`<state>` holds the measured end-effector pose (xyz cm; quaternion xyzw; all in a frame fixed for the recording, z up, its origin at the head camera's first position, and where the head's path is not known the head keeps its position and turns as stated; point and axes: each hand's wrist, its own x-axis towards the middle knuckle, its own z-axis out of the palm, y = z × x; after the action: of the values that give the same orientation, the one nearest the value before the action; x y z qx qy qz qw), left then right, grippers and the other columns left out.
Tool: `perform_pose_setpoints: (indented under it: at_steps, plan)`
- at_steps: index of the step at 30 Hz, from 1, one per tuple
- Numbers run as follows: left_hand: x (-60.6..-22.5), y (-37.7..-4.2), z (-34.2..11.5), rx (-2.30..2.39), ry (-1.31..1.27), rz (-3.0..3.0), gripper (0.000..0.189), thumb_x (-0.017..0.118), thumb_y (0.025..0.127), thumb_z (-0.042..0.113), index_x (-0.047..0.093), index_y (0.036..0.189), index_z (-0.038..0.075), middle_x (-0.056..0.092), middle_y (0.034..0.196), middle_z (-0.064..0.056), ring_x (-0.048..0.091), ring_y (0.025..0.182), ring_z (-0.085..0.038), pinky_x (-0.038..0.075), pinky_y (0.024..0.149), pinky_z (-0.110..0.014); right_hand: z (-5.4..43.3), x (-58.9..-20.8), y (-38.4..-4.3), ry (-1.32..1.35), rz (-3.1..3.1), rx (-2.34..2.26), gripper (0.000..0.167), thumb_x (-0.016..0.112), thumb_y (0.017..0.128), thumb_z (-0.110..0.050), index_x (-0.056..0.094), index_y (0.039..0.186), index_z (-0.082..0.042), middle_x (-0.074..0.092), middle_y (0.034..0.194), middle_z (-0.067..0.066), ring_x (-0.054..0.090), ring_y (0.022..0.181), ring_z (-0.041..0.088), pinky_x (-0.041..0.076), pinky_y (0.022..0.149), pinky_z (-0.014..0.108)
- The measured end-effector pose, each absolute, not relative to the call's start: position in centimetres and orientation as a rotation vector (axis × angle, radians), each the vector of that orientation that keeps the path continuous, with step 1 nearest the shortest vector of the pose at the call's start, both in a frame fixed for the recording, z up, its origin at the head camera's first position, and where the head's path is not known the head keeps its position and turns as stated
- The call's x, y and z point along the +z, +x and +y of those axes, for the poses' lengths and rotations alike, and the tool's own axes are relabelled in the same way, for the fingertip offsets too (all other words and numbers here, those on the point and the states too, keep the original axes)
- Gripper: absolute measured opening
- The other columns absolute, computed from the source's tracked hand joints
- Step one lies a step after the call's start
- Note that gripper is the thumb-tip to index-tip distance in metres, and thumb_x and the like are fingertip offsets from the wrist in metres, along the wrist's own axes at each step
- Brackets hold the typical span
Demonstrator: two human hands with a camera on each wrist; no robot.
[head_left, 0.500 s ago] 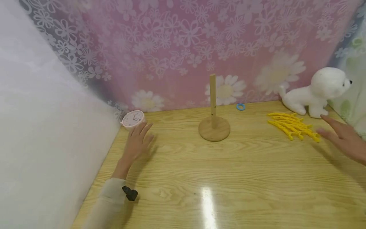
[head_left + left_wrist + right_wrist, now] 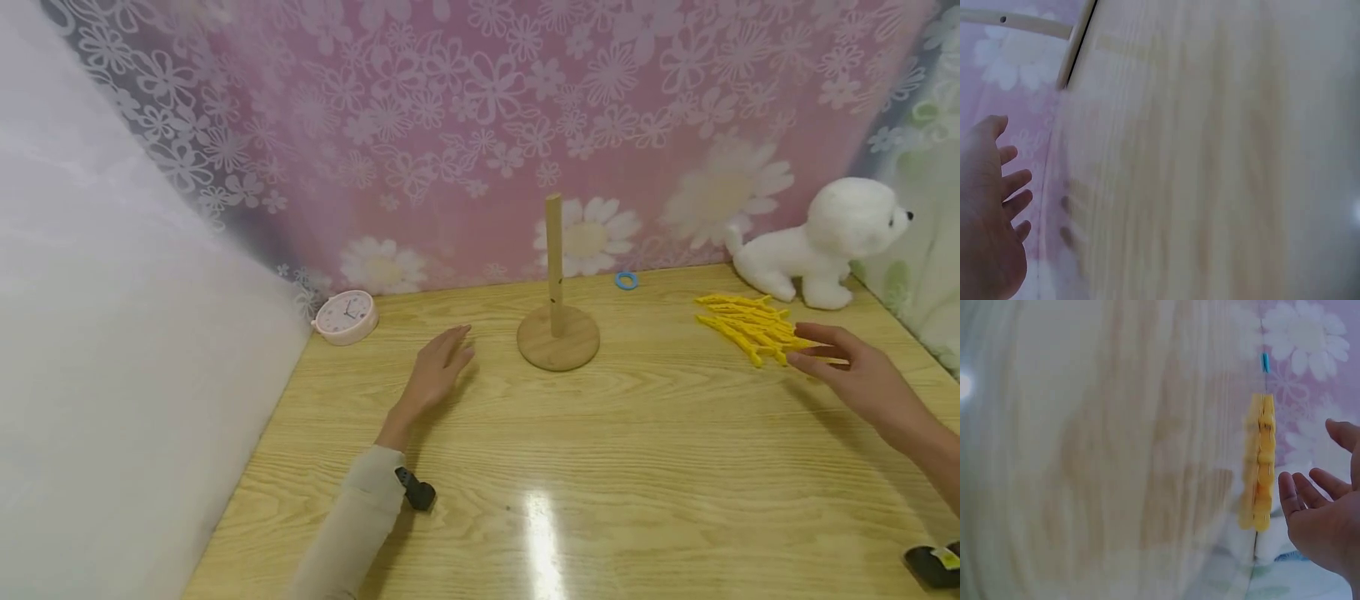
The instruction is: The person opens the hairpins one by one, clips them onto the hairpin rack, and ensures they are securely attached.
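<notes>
My left hand [image 2: 437, 371] hovers over the table, holding nothing, between the pink clock [image 2: 347, 317] and the wooden stand [image 2: 558, 340] with its upright post. In the left wrist view the fingers of that hand [image 2: 988, 206] are loosely bent. At the right, my right hand [image 2: 862, 371] reaches over the near end of several yellow branch-shaped plastic pieces [image 2: 750, 325], its fingers apart from the thumb. The right wrist view shows a gap between this hand [image 2: 1325, 519] and the yellow pieces [image 2: 1263, 469].
A small blue ring [image 2: 626, 281] lies near the back edge, right of the stand. Behind the yellow pieces a white plush dog [image 2: 817, 242] stands on the wooden table [image 2: 600, 467]. A pink flowered cloth [image 2: 465, 150] hangs at the back, and a white wall [image 2: 135, 333] rises at left.
My left hand has moved right, away from the clock toward the stand. My right hand has come left, from beside the yellow pieces to over their near end.
</notes>
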<state>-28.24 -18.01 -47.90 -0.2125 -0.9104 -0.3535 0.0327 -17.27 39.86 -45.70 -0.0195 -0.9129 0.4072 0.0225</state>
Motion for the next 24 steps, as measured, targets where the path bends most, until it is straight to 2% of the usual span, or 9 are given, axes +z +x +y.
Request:
perform_pose_setpoints:
  at_steps: [1,4,6,8,11,15,18,21,24]
  plan:
    - [-48.0,-28.4,-17.3,-1.117,-0.652,-2.812,0.056,0.047,0.112,0.039,0.040,0.161,0.013,0.045,0.161,-0.010,0.036,0.151,-0.034,0.030,0.123,-0.058,39.6,-45.9,-17.2,-0.071,-2.806,1.280,0.073,0.057,0.108,-0.039,0.029,0.161,0.004,0.044,0.153,0.025,0.057,0.108,0.010,0.044,0.065,0.006]
    - [-48.6,-29.1,-15.1,-1.130,-0.660,-2.851,0.057,0.046,0.112,0.042,0.038,0.163,0.016,0.047,0.160,-0.008,0.037,0.151,-0.031,0.030,0.124,-0.055,39.0,-46.3,-17.2,-0.077,-2.734,1.396,0.064,0.062,0.106,-0.034,0.040,0.157,-0.001,0.059,0.131,-0.009,0.054,0.088,-0.015,0.050,0.068,0.008]
    - [-48.9,-29.4,-13.7,-1.103,-0.680,-2.888,0.058,0.045,0.112,0.042,0.037,0.163,0.017,0.043,0.162,-0.009,0.033,0.153,-0.032,0.025,0.126,-0.056,38.7,-46.5,-17.2,-0.063,-2.675,1.522,0.053,0.065,0.105,-0.029,0.049,0.152,-0.008,0.057,0.117,-0.027,0.064,0.086,-0.009,0.054,0.070,0.010]
    - [-49.2,-29.8,-12.4,-1.061,-0.714,-2.907,0.058,0.045,0.112,0.041,0.036,0.163,0.016,0.040,0.164,-0.011,0.031,0.154,-0.033,0.021,0.127,-0.058,38.3,-46.6,-17.4,-0.050,-2.631,1.619,0.043,0.067,0.104,-0.024,0.054,0.145,-0.017,0.060,0.110,-0.031,0.068,0.085,-0.005,0.055,0.071,0.011]
    - [-49.5,-30.2,-11.0,-1.053,-0.758,-2.904,0.060,0.048,0.111,0.042,0.036,0.164,0.015,0.035,0.167,-0.010,0.026,0.156,-0.032,0.016,0.128,-0.058,37.7,-46.7,-17.8,-0.042,-2.611,1.672,0.040,0.070,0.102,-0.021,0.056,0.140,-0.017,0.066,0.103,-0.029,0.071,0.084,-0.002,0.056,0.071,0.011]
    - [-49.4,-30.8,-9.8,-1.060,-0.782,-2.900,0.065,0.049,0.110,0.047,0.033,0.165,0.015,0.033,0.168,-0.009,0.025,0.157,-0.028,0.013,0.129,-0.052,36.8,-46.5,-18.7,-0.086,-2.671,1.582,0.056,0.070,0.102,-0.026,0.051,0.146,0.002,0.068,0.096,-0.026,0.071,0.081,-0.001,0.055,0.069,0.012]
    - [-49.3,-31.1,-9.4,-1.041,-0.770,-2.927,0.071,0.048,0.108,0.053,0.030,0.166,0.015,0.031,0.169,-0.009,0.025,0.157,-0.027,0.011,0.130,-0.049,36.5,-46.4,-19.1,-0.139,-2.717,1.515,0.058,0.068,0.103,-0.026,0.048,0.146,0.008,0.073,0.092,-0.016,0.071,0.076,0.003,0.058,0.065,0.019]
    - [-49.4,-31.4,-9.1,-1.033,-0.728,-2.957,0.078,0.049,0.105,0.061,0.029,0.166,0.019,0.030,0.170,-0.007,0.025,0.157,-0.028,0.013,0.130,-0.049,36.4,-46.3,-19.3,-0.178,-2.748,1.446,0.051,0.066,0.105,-0.022,0.052,0.143,0.008,0.077,0.088,0.002,0.070,0.071,0.010,0.060,0.060,0.026]
    - [-49.6,-31.5,-8.9,-0.965,-0.729,-2.977,0.086,0.052,0.100,0.069,0.027,0.167,0.022,0.028,0.171,-0.005,0.024,0.158,-0.027,0.015,0.130,-0.048,36.5,-46.2,-19.3,-0.200,-2.788,1.312,0.044,0.067,0.104,-0.021,0.058,0.138,0.006,0.077,0.087,0.010,0.068,0.066,0.012,0.057,0.055,0.028]
